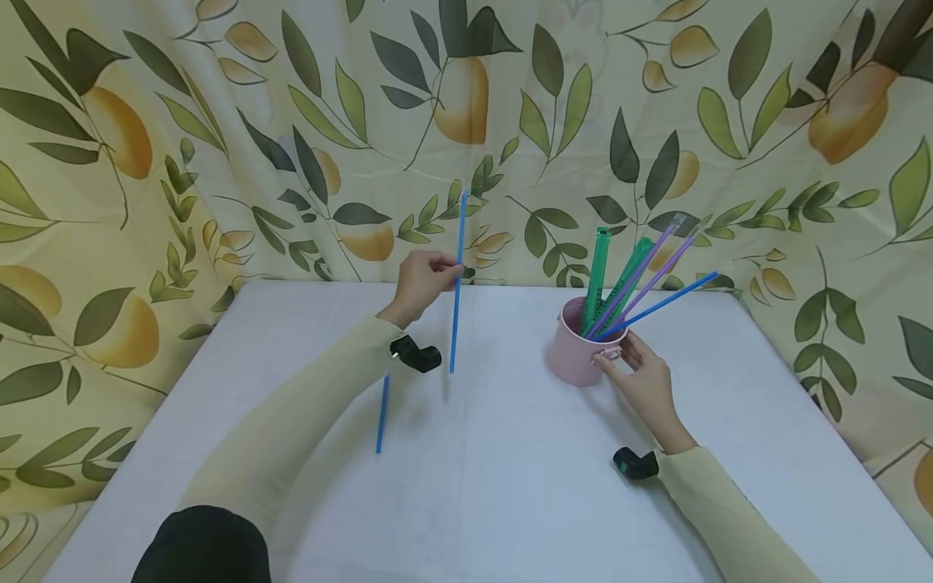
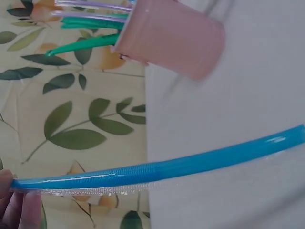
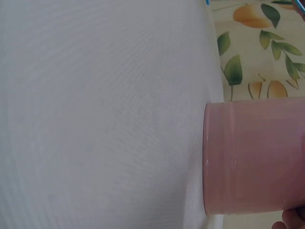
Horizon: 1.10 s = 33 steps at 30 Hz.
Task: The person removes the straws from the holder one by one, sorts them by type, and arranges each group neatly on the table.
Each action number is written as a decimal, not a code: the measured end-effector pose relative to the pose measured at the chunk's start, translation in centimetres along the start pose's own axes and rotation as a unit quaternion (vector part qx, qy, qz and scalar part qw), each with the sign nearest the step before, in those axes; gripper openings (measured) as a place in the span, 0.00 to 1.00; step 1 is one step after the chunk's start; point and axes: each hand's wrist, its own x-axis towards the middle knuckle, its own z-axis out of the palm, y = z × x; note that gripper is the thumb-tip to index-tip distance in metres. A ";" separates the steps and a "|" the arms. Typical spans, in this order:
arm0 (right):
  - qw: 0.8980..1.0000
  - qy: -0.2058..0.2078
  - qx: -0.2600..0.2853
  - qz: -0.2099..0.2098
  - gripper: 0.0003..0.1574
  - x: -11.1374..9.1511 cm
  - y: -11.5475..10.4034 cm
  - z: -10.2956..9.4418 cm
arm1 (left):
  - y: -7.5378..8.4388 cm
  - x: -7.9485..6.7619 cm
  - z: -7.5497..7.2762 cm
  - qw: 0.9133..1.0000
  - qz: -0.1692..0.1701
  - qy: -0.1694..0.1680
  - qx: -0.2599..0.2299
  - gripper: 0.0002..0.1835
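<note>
My left hand [image 1: 423, 283] pinches a blue drinking straw [image 1: 456, 312] near its middle and holds it nearly upright above the table. In the left wrist view, clear wrapping and a ribbed section show along this straw [image 2: 200, 162]. With thumb and fingers, my right hand [image 1: 645, 393] grips the near right side of a pink cup [image 1: 572, 352], by its small handle. Purple straws [image 1: 645, 271], another blue straw [image 1: 670, 301] and thick green sticks [image 1: 598, 275] stand in the cup, leaning various ways. The right wrist view shows the cup's lower wall [image 3: 252, 157].
A further blue straw [image 1: 382, 413] lies on the white table [image 1: 510, 486], partly hidden by my left sleeve. Behind the table's far edge hangs a curtain [image 1: 328, 186] printed with leaves and fruit.
</note>
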 end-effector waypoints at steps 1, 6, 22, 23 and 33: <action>1.000 0.000 0.000 0.000 0.49 0.0 0.0 0.0 | -0.3 -0.3 -0.2 1.000 -0.006 -0.002 0.003 0.10; 1.000 0.001 -0.001 0.002 0.49 0.0 0.0 0.0 | -2.0 -1.5 -1.2 0.999 -0.040 -0.005 0.010 0.11; 1.000 0.002 0.000 0.008 0.49 -0.2 -0.3 -0.1 | -7.2 -4.5 -3.3 0.987 -0.139 -0.031 0.077 0.11; 1.000 0.002 -0.001 0.008 0.49 -0.2 -0.3 -0.2 | -7.6 -4.7 -3.4 0.986 -0.142 -0.031 0.083 0.11; 1.000 0.003 -0.006 0.003 0.49 -0.1 -0.1 -0.1 | -9.9 -5.5 -3.9 0.983 -0.127 -0.026 0.131 0.10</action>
